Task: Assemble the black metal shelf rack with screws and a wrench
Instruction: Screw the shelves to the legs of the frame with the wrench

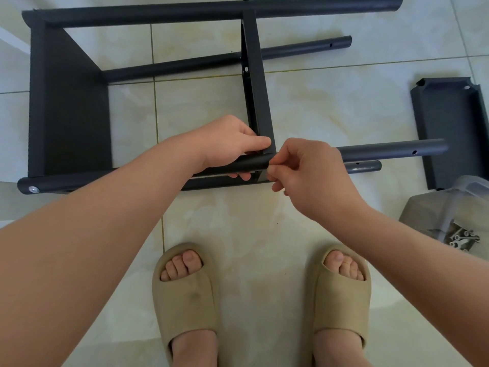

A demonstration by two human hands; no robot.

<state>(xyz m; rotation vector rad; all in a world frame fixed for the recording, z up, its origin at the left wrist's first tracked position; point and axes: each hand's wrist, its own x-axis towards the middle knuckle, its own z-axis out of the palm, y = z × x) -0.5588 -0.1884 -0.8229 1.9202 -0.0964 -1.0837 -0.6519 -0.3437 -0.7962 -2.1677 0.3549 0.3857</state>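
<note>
While the left hand grips the near pole of the rack lying sideways on the floor, the right hand pinches its fingertips together at the joint, on what cannot be told, and four poles, two fitted shelves and one loose shelf show.

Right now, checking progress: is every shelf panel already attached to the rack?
No, one shelf panel lies loose on the floor right of the rack.
</note>
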